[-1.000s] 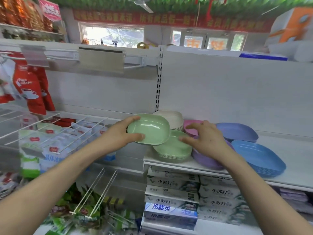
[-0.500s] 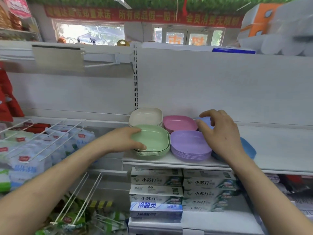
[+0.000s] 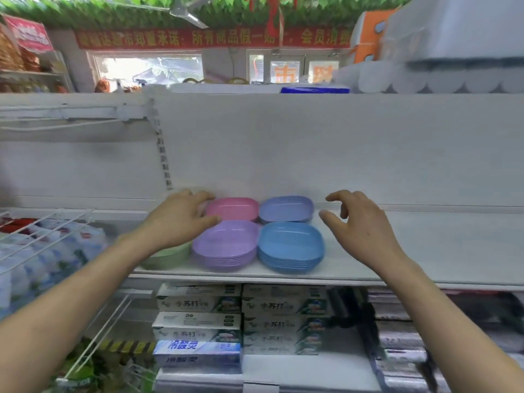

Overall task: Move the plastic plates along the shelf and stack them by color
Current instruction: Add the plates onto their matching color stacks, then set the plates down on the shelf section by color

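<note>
Sorting looks close to finished, as I read it. On the shelf (image 3: 431,251) I count five single-colour stacks, packed together at its left end: pink stack (image 3: 232,209) far, lavender stack (image 3: 286,208) far and just right of it, purple stack (image 3: 226,245) near, blue stack (image 3: 290,246) near and right of the purple, and green stack (image 3: 170,258) near left, mostly hidden under my wrist. There's something pale behind the left hand, too blurred to call. No stray plate anywhere that I can see. My left hand (image 3: 181,219) has its fingers loosely spread against the left edge of the pink stack, thumb near the corner where pink meets purple. It isn't wrapped round anything, so it reads as a nudge or a steadying touch, not a grip. My right hand (image 3: 365,231) hovers just right of the blue and lavender stacks, clear of both, fingers loosely curled and empty. So the step is tidying and squaring up, not carrying. Next move: check what sits behind the left hand, then press the stacks lightly from both sides to line them up. Keep the push low on the stacks, since thin plastic plates probably slide off the top easily.
</note>
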A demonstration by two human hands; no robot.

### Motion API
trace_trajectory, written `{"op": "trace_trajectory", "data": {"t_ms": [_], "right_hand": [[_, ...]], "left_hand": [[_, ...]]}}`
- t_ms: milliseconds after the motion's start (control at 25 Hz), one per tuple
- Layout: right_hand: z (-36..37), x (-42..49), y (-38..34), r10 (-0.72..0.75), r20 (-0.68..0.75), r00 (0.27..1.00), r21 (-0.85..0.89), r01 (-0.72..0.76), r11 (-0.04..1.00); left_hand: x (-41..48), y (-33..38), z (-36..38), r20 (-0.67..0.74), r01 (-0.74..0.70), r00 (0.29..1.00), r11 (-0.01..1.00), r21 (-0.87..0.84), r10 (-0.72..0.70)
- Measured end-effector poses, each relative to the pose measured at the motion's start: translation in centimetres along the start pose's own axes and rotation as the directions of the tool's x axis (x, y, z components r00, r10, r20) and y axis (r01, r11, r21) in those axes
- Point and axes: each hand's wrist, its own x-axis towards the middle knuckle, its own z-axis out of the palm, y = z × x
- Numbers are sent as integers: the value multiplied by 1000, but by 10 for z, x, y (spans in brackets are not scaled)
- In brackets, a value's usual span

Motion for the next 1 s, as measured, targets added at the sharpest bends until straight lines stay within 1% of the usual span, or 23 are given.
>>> {"op": "trace_trajectory", "data": {"t_ms": [120,200,280,360,440,560,680,800,880,1000], "right_hand": [[-49,-13,73,35,21,999,-15,-35,999],[-82,-26,124,64,26,998,-38,-63,997],[-118,-47,181,113,14,993,-73,-112,991],[-153,-69,236,180,4,984,-103,-178,979],[-188,-95,286,259,-5,966,-126,-258,958],[-244,-137,358,366,-86,927,-155,-375,914],[-297,-173,421,453,-144,880,-189,-474,860],[-338,-199,477,511,-156,846,-237,-534,812],[-362,-207,516,530,-182,829,-260,-560,787],[-393,-203,575,538,-232,810,-278,-585,762]], "left_hand": [[9,104,32,-79,-143,988,982,-120,134],[17,171,58,-108,-243,969,945,-221,224],[26,240,90,-116,-327,945,894,-305,306],[34,304,121,-93,-383,922,852,-357,376],[42,367,151,-39,-422,896,823,-380,442],[53,468,192,42,-484,837,773,-409,546],[63,571,228,69,-566,754,699,-436,653],[82,659,258,103,-607,692,652,-454,715],[105,713,276,106,-637,670,643,-426,735],[146,780,295,105,-662,665,649,-375,739]]}}
